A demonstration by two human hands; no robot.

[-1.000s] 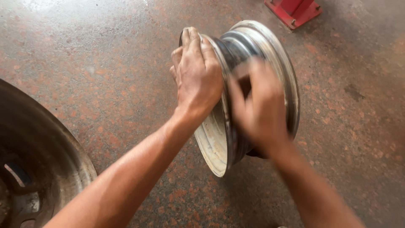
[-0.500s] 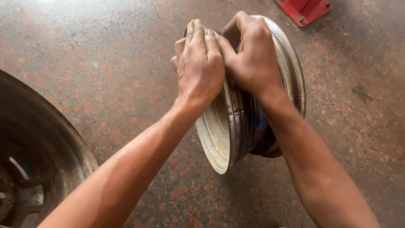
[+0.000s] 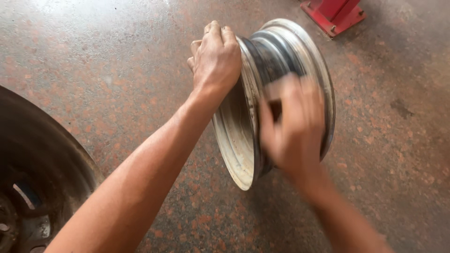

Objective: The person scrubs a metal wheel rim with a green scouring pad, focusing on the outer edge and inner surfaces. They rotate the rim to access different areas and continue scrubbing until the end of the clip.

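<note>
The bare silver steel wheel rim [image 3: 243, 140] stands on its edge on the speckled reddish-brown stone floor [image 3: 117, 70], near the middle of my view, its open face turned toward my left and its barrel running off to the right. The metal looks dull and scuffed, with darker grime in the channel of the barrel.

My left hand [image 3: 216, 58] sits on top of the rim's near flange, fingers curled over the lip and closed around it, so it is steadying the rim upright. My right hand [image 3: 293, 129] is over the barrel, just in front of the channel, and it is smeared with motion. A dark patch shows between its fingers, but I cannot tell whether it is a cloth, a pad or only shadow, nor how tightly the hand is closed.

As for progress, I judge the rubbing of the barrel is under way: the flange nearest me looks paler, while the channel looks dark and dirty, so much seems left to do.

Farther out, a second dark grey metal wheel rim [image 3: 42, 187] fills the lower left corner, well apart from the first. The red painted metal base [image 3: 335, 14] of some stand sits at the top edge.
</note>
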